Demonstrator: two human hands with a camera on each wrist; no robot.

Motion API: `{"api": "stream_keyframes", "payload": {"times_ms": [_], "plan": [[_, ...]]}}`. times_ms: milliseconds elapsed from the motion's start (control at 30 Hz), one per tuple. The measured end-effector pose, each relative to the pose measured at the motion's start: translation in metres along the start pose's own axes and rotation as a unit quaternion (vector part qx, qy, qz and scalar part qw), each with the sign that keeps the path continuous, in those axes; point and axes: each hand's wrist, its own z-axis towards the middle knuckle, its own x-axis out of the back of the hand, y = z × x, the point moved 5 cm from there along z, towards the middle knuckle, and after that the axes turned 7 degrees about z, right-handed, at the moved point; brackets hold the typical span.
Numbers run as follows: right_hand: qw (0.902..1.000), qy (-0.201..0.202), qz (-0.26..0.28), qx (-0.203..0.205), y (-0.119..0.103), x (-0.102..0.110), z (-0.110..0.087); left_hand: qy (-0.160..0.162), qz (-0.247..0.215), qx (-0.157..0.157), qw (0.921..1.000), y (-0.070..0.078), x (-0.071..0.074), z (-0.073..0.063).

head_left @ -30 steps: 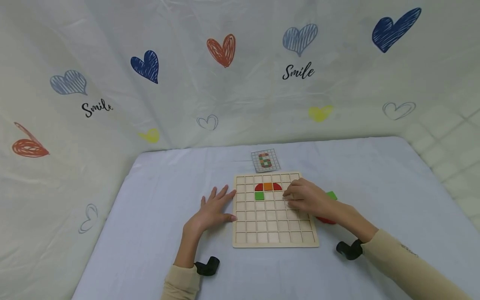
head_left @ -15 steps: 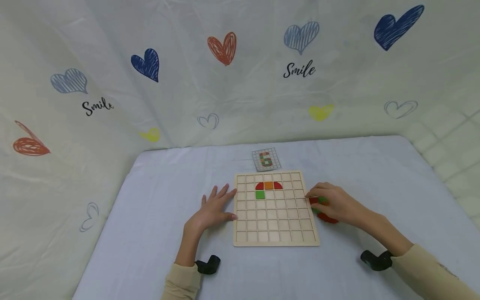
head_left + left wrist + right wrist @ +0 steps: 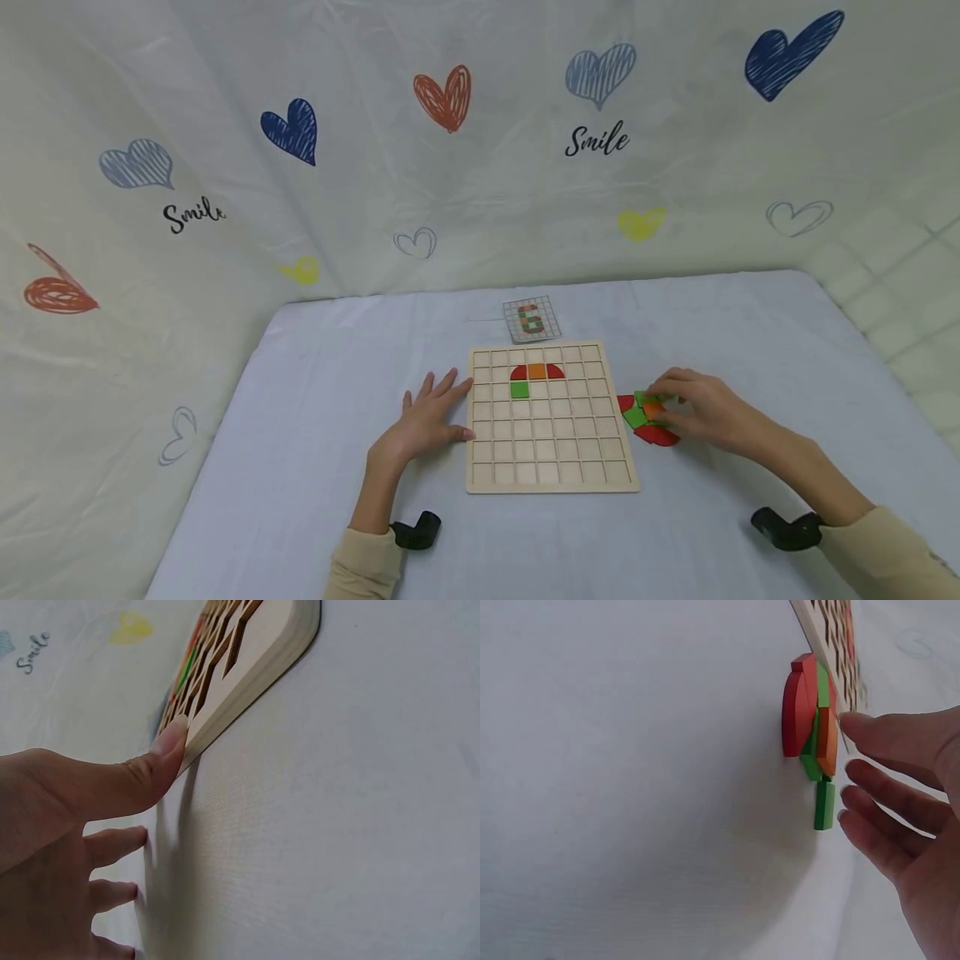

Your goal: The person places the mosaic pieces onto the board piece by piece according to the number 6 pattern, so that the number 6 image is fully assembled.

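Observation:
A wooden grid board (image 3: 552, 429) lies on the white cloth. Set in its upper cells are a red quarter-round tile (image 3: 519, 372), an orange square tile (image 3: 537, 372), another red quarter-round tile (image 3: 555, 372) and a green square tile (image 3: 519, 389). My left hand (image 3: 426, 421) spreads its fingers at the board's left side, its thumb (image 3: 166, 742) touching the edge. Over a small pile of tiles right of the board hovers my right hand (image 3: 705, 408), its fingers loosely bent and holding nothing. In the right wrist view the thumb is close to an orange tile (image 3: 826, 742), the other fingertips near a green tile (image 3: 824, 806).
Behind the board lies a small gridded card (image 3: 532, 320) showing a coloured figure 6. Red tiles (image 3: 656, 435) lie at the near side of the pile. A white curtain (image 3: 495, 192) printed with hearts hangs behind the table. Each wrist wears a black camera.
My right hand has moved from over the board's right part to the pile of tiles, uncovering more of them. My left hand stays at the board's edge.

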Motion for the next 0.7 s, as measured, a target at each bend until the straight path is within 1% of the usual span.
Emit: {"api": "stream_keyframes", "payload": {"times_ms": [167, 267, 433, 700], "plan": [[0.9996, -0.016, 0.006, -0.023, 0.002, -0.006, 0.001, 0.0, -0.003, 0.003, 1.0, -0.001, 0.0, -0.001], [0.9995, -0.018, 0.002, -0.026, 0.002, -0.01, 0.003, 0.001, -0.005, 0.004, 1.0, -0.002, -0.001, 0.0], [0.9995, -0.011, -0.006, -0.028, 0.003, -0.012, 0.005, 0.0, -0.007, 0.004, 1.0, -0.002, -0.001, -0.001], [0.9996, 0.006, -0.001, -0.026, 0.005, -0.01, 0.007, -0.001, -0.006, 0.0, 1.0, -0.002, -0.001, -0.001]]}}
